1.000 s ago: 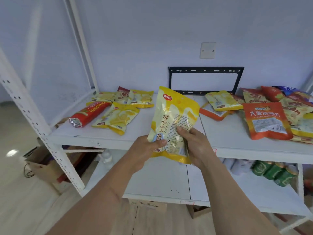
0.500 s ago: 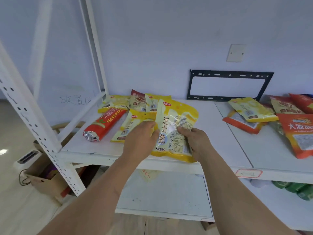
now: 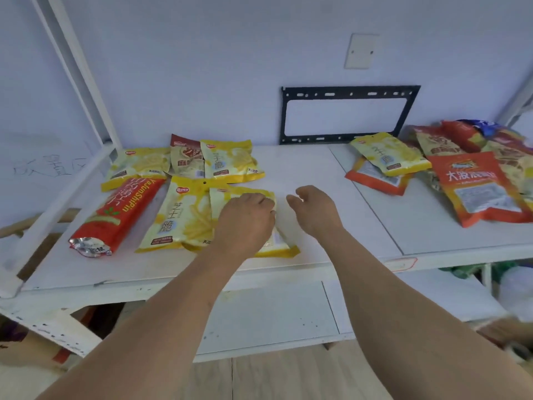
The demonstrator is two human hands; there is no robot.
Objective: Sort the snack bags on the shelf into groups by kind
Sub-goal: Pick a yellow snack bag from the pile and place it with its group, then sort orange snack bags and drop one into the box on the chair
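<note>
A yellow snack bag [image 3: 284, 247] lies on the white shelf [image 3: 311, 166], overlapping a matching yellow bag [image 3: 178, 215] on its left. My left hand [image 3: 245, 217] rests flat on top of it. My right hand [image 3: 314, 209] hovers just right of the bag, fingers loosely curled, holding nothing. Behind them lie two more yellow bags [image 3: 138, 166] [image 3: 232, 160] with a brown-red bag [image 3: 184, 157] between. A long red bag [image 3: 121, 215] lies at the left. On the right, another yellow bag [image 3: 386, 154] sits on an orange bag [image 3: 375, 179].
A mixed pile with a large orange bag [image 3: 484, 189] fills the shelf's right end. A black bracket [image 3: 346, 90] hangs on the back wall. A white post [image 3: 80, 73] rises at the left. A lower shelf [image 3: 274, 313] sits below, with green items [image 3: 461, 269] at its right.
The yellow bag went from held up in both hands down onto the shelf beside the other yellow one. My right hand let go of it and drew slightly right.
</note>
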